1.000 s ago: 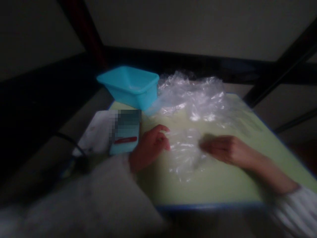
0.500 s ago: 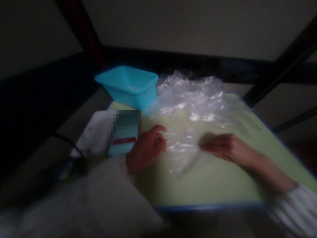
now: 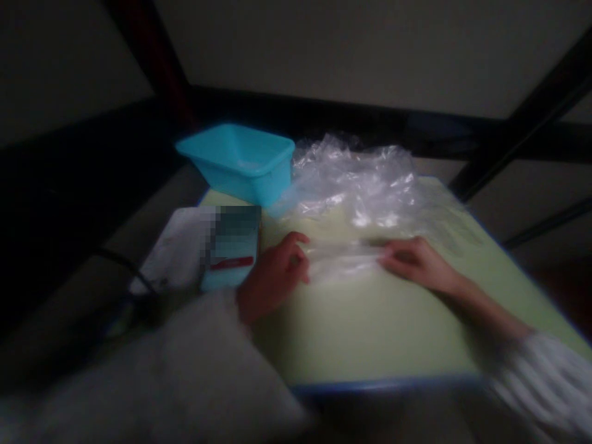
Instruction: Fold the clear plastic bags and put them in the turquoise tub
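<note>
Between my hands, a clear plastic bag (image 3: pixel 345 262) lies low over the table as a narrow, folded strip. My left hand (image 3: pixel 275 274) grips its left end, thumb and fingers curled together. At the right end, my right hand (image 3: pixel 414 265) pinches the bag between thumb and fingertips. Just beyond my hands spreads a loose heap of crumpled clear plastic bags (image 3: pixel 370 185). The picture is dim and blurred, so the bag's edges and opening cannot be made out.
A turquoise plastic basin (image 3: pixel 272 182) stands at the back left of the yellow-green table (image 3: pixel 370 345), which has a blue edge. Left of my left hand lie a phone (image 3: pixel 231 277) with a lit screen and something white (image 3: pixel 171 246). A dark cable (image 3: pixel 124 265) runs nearby.
The bag's near part, spread toward me before, is now folded up into a narrow strip. My right hand has moved slightly away from me; my left hand has barely moved.
</note>
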### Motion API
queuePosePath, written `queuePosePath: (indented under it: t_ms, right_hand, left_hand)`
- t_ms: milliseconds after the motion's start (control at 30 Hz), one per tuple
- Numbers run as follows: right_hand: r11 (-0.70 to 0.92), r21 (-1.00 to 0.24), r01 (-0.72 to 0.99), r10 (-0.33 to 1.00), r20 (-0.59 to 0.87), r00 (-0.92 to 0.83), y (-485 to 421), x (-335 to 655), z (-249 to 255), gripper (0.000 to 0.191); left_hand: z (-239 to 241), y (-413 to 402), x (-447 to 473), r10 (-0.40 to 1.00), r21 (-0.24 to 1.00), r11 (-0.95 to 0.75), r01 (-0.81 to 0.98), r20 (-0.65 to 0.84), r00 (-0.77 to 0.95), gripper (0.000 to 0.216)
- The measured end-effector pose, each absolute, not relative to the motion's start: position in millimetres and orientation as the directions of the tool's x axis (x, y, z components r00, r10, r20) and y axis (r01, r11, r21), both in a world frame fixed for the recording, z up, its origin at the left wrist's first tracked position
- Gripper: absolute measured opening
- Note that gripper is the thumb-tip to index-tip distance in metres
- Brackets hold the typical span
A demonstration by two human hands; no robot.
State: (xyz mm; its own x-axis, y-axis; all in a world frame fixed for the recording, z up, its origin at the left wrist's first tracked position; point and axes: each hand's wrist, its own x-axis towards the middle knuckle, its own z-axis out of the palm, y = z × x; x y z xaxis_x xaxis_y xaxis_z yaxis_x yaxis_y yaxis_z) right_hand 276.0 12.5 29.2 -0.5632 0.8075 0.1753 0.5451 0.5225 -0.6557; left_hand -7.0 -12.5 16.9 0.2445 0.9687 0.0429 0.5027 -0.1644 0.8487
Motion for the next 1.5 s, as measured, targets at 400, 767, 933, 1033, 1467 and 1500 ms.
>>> queuePosePath:
  t_ms: [400, 767, 933, 1033, 1467, 1500]
  right_hand:
    - [0.249, -0.821, 0.515, 0.955, 0.117, -0.274, 16, 253, 10, 0.041]
    - [0.295, -0.629, 0.720, 0.952, 0.127, -0.279, 12, 249, 14, 0.043]
    - [0.316, -0.612, 0.726, 0.946, 0.143, -0.291, 12, 249, 13, 0.042]
    - [0.322, -0.587, 0.743, 0.945, 0.151, -0.290, 12, 250, 11, 0.043]
    - [0.445, -0.522, 0.728, 0.895, 0.284, -0.343, 15, 254, 10, 0.030]
    - [0.475, -0.516, 0.713, 0.880, 0.294, -0.374, 17, 255, 10, 0.030]
  left_hand:
    - [9, -6, -7, 0.975, 0.918, -0.112, 0.380, 0.028, 0.219, 0.027]
    - [8, -6, -7, 0.975, 0.900, -0.134, 0.414, 0.046, 0.218, 0.029]
    - [13, -7, -5, 0.979, 0.896, -0.119, 0.428, 0.035, 0.199, 0.028]
    - [14, -7, -4, 0.981, 0.903, -0.126, 0.411, 0.051, 0.187, 0.028]
    - [15, -12, -2, 0.968, 0.806, -0.237, 0.542, 0.151, 0.199, 0.037]
    - [16, -14, -2, 0.960, 0.780, -0.269, 0.565, 0.171, 0.221, 0.041]
